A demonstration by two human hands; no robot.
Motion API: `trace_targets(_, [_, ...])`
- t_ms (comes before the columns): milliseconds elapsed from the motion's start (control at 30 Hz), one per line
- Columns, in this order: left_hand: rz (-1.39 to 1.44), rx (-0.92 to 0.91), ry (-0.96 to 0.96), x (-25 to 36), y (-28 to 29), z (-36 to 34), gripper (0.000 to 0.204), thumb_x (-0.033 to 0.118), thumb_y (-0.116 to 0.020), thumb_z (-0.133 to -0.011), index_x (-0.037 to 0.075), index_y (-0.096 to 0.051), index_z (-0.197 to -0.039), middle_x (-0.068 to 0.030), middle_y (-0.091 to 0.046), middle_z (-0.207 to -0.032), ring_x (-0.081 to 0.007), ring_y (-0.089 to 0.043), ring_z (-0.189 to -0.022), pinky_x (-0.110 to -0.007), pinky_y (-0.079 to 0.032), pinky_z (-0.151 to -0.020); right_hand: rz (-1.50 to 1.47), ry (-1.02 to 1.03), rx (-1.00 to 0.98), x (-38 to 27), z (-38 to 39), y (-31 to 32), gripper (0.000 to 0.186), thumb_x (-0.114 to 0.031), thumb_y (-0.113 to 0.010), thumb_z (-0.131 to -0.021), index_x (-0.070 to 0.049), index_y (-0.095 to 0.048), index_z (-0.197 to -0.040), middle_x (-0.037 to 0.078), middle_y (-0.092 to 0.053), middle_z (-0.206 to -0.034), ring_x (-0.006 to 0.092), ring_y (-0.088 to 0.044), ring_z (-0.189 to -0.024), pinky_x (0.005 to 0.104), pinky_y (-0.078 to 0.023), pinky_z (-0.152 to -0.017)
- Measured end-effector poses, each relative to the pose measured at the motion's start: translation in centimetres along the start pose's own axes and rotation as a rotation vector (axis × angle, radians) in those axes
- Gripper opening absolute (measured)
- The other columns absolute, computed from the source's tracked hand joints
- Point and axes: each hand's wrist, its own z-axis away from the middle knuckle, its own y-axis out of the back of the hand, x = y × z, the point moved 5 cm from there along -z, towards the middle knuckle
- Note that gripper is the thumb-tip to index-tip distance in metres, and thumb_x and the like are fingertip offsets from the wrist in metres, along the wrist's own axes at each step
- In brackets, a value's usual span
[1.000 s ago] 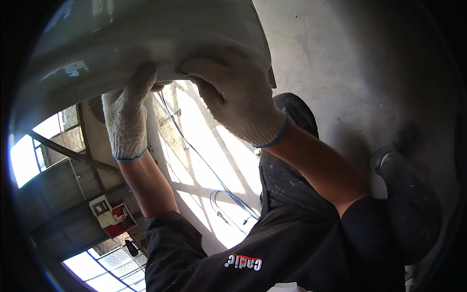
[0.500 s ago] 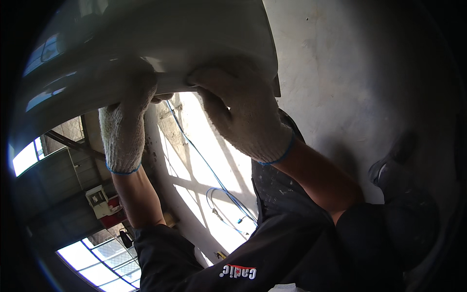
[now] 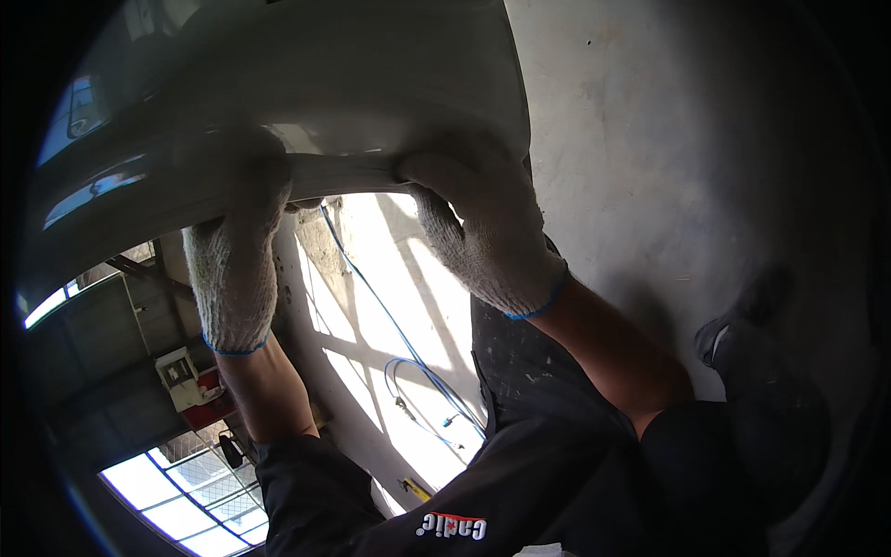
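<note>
A large, glossy dark-grey curved panel (image 3: 390, 74), looking like a car body panel, fills the upper part of the view. Its lower edge faces me. On that edge, my left hand (image 3: 237, 265) is closed in a white knit glove with a blue cuff, fingertips showing just under the rim. My right hand (image 3: 492, 237), gloved the same way, grips the edge close to the panel's right end. Shadow on the panel partly hides the fingers of both hands.
A blue hose (image 3: 394, 320) with fittings runs over the sunlit floor (image 3: 362, 390) below the panel. A small yellow item (image 3: 415, 489) lies by my clothing. At left hangs a white and red box (image 3: 184, 379) near windows (image 3: 186, 492). My shoe (image 3: 713, 343) shows at right.
The panel's edge sits slightly lower in view, and both hands have come down with it. My right hand has shifted a little to the right, widening the gap between the hands.
</note>
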Motion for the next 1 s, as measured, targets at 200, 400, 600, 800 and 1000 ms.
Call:
trace_targets(200, [-0.237,-0.072,-0.179,-1.3,1.8,0.2,0.035,0.021,-0.075,-0.096,-0.002,-0.069,-0.122,-0.0112,-0.069,-0.114,-0.0203,-0.066,-0.101,-0.035,-0.053,-0.089,0.019,0.030,-0.063,-0.6,-0.4,0.4,0.018,-0.004,-0.078,-0.083,-0.009,-0.074,-0.100,0.009,-0.070,-0.097,0.0295,-0.066,-0.091,0.0430,-0.054,-0.079])
trace_targets(400, [-0.165,-0.011,-0.140,-1.5,1.0,0.2,0.035,0.019,-0.074,-0.095,-0.004,-0.068,-0.122,-0.0133,-0.069,-0.114,-0.0214,-0.066,-0.099,-0.035,-0.053,-0.087,-0.070,0.090,0.010,-2.9,-2.4,0.0,0.018,-0.003,-0.077,-0.082,-0.010,-0.073,-0.099,0.008,-0.068,-0.093,0.0284,-0.065,-0.088,0.0415,-0.054,-0.080])
trace_targets(600, [-0.054,0.071,-0.096,-0.9,1.1,0.8,0.031,0.017,-0.072,-0.097,-0.002,-0.070,-0.121,-0.0151,-0.067,-0.117,-0.0231,-0.067,-0.101,-0.036,-0.055,-0.086,0.045,0.025,-0.078,-2.0,-1.5,0.0,0.017,-0.005,-0.078,-0.082,-0.010,-0.073,-0.098,0.008,-0.069,-0.094,0.0276,-0.066,-0.088,0.0418,-0.054,-0.079])
trace_targets(800, [-0.392,-0.103,-0.496,-2.1,2.1,0.7,0.026,0.010,-0.066,-0.102,0.008,-0.070,-0.128,-0.0191,-0.066,-0.123,-0.0287,-0.069,-0.108,-0.041,-0.059,-0.087,0.095,0.006,-0.098,0.3,0.7,-0.2,0.020,-0.004,-0.076,-0.080,-0.011,-0.073,-0.099,0.007,-0.069,-0.095,0.0278,-0.066,-0.089,0.0422,-0.054,-0.080])
trace_targets(1000, [-0.617,-0.103,-0.591,-2.9,3.3,0.3,0.030,0.017,-0.066,-0.103,0.000,-0.067,-0.128,-0.0158,-0.068,-0.123,-0.0224,-0.067,-0.114,-0.035,-0.056,-0.097,0.045,0.040,-0.106,-1.1,-0.5,0.0,0.019,-0.006,-0.075,-0.085,-0.009,-0.073,-0.104,0.009,-0.070,-0.097,0.0314,-0.067,-0.089,0.0434,-0.055,-0.080])
